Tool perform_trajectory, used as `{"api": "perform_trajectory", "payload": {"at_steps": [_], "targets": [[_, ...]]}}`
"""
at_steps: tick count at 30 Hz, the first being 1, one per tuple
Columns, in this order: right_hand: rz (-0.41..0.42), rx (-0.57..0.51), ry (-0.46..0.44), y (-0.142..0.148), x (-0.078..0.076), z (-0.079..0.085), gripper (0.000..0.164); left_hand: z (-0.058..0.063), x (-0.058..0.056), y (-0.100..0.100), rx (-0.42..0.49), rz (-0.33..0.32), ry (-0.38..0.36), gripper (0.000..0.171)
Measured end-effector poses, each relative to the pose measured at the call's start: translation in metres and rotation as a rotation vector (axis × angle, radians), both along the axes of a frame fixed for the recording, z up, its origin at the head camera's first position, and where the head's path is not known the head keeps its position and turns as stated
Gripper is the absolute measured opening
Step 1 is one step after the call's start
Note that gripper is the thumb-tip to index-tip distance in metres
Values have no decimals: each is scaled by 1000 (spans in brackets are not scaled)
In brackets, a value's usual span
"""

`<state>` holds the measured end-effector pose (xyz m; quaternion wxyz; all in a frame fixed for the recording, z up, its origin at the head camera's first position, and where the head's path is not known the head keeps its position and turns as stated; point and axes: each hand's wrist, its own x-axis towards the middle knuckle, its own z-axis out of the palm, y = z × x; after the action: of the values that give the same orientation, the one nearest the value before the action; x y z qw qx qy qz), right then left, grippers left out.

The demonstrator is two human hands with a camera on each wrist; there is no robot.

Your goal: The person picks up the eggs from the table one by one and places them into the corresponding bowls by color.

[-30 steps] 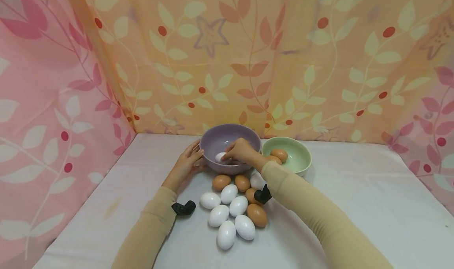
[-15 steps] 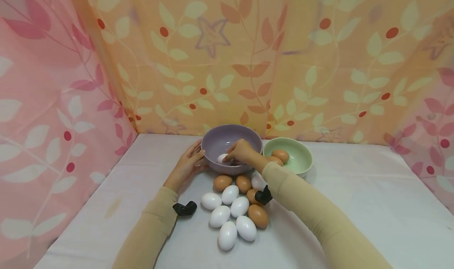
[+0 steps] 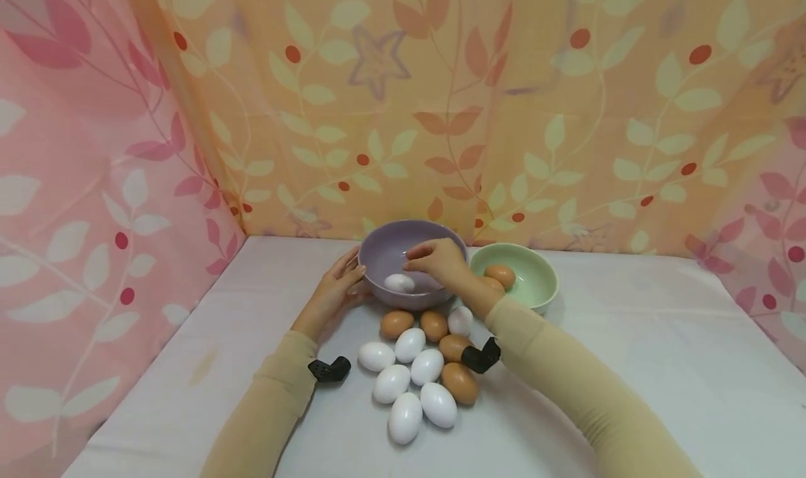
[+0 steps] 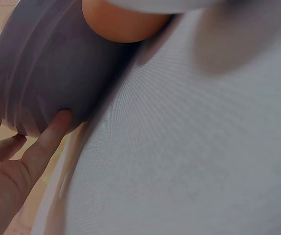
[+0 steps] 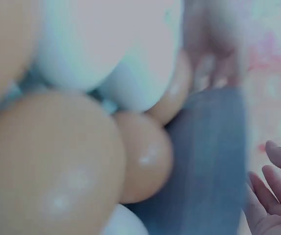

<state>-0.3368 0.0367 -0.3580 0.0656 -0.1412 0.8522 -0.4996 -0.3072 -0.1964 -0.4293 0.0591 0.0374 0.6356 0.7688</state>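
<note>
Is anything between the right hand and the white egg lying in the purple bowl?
Nothing visible. The right hand hovers over the purple bowl, and the white egg lies exposed just below its fingertips. The left hand rests on the bowl's outer wall, off to the side.

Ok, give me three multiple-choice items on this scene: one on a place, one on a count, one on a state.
1. The purple bowl holds: A a white egg; B a brown one; C nothing.
2. Brown eggs loose on the table: A two; B four; C seven.
3. The left hand: A grips an egg; B touches the purple bowl's side; C lies flat far from the bowls.

1 A: a single white egg lies inside it.
2 B: four lie in the cluster in front of the bowls.
3 B: its straight fingers lie against the bowl's wall.
</note>
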Motion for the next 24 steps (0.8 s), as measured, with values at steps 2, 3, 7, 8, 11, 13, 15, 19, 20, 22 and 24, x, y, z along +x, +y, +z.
{"api": "perform_trajectory", "payload": {"at_steps": [2, 3, 7, 8, 11, 13, 15, 19, 20, 22, 24], "targets": [[15, -72, -22, 8, 12, 5, 34, -1, 1, 0, -13, 0, 4, 61], [23, -104, -37, 13, 20, 8, 35, -2, 2, -1, -19, 2, 7, 61], [58, -157, -91, 35, 49, 13, 39, -2, 4, -2, -43, 8, 14, 60], [60, -163, -102, 41, 56, 13, 40, -2, 4, -2, -43, 7, 14, 61], [58, -177, -124, 59, 71, 9, 41, -1, 4, -2, -39, -2, 14, 62], [55, -189, -124, 70, 78, 4, 42, 0, 4, -1, -36, 1, 11, 62], [50, -213, -125, 79, 85, 0, 44, 0, 3, -1, -37, -2, 12, 62], [35, -221, -129, 95, 96, -8, 47, 1, 2, 1, -31, 1, 12, 61], [32, -217, -133, 98, 98, -9, 47, 1, 2, 1, -31, -1, 11, 61], [23, -206, -145, 104, 102, -13, 47, 1, 1, 1, -29, -1, 7, 61], [12, -208, -162, 107, 104, -17, 47, 1, 0, 1, -30, 0, 3, 61]]}}
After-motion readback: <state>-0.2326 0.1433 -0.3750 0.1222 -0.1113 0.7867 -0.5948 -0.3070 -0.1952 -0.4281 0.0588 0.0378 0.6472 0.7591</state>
